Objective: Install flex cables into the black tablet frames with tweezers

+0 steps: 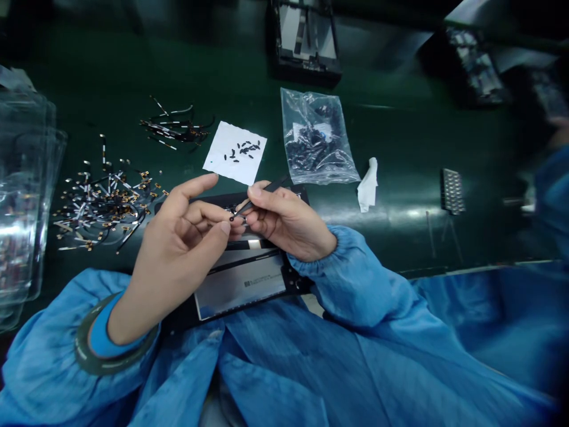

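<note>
My left hand (182, 237) pinches a small dark part (232, 219) between thumb and finger, its index finger raised. In my right hand (284, 216) are slim black tweezers (267, 191), slanted so that their tip meets the small part at the left fingertips. Fingers hide much of that part. Beneath both hands lies an opened flat device (242, 283) with a silver battery-like panel and black edges. Just beyond the hands, a white paper square (217, 155) bears several tiny black pieces (244, 148).
Loose flex cables (106, 204) are heaped at left, with a smaller bundle (178, 127) behind. Clear plastic trays (26, 196) stack at far left. A clear bag (317, 139) of black parts and a crumpled white paper (368, 187) lie right. A black-framed device (306, 41) stands behind.
</note>
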Demonstrator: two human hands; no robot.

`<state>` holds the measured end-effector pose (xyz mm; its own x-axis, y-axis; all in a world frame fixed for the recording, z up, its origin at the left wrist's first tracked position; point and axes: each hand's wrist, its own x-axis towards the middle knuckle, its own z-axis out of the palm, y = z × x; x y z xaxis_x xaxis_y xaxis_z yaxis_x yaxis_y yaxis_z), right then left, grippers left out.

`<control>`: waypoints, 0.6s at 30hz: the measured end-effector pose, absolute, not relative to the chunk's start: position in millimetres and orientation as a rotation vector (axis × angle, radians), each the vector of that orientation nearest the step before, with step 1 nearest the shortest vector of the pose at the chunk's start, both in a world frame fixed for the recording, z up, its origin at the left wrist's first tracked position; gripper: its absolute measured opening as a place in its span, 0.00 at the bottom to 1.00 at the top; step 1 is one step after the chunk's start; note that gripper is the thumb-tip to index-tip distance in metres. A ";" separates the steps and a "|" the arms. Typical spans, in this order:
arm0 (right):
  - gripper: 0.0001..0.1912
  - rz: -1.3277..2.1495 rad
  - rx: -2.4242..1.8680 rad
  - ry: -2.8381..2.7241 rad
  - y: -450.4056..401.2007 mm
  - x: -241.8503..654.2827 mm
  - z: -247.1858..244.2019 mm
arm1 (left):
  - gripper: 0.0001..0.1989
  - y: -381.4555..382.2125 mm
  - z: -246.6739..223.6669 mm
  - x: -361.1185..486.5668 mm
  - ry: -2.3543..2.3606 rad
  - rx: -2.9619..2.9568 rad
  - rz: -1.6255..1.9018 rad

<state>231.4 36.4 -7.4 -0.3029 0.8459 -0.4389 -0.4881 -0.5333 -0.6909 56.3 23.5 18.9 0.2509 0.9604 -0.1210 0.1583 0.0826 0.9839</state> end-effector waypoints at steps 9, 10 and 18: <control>0.17 1.918 -1.032 -0.539 35.2 229.4 -5.4 | 0.22 27.3 19.1 59.1 1.087 1.314 0.888; 0.17 1.916 -1.029 -0.546 35.1 229.2 -5.4 | 0.22 27.2 19.4 59.0 1.072 1.304 0.895; 0.17 1.913 -1.040 -0.563 35.2 229.7 -6.4 | 0.22 25.6 20.6 59.6 1.080 1.263 0.906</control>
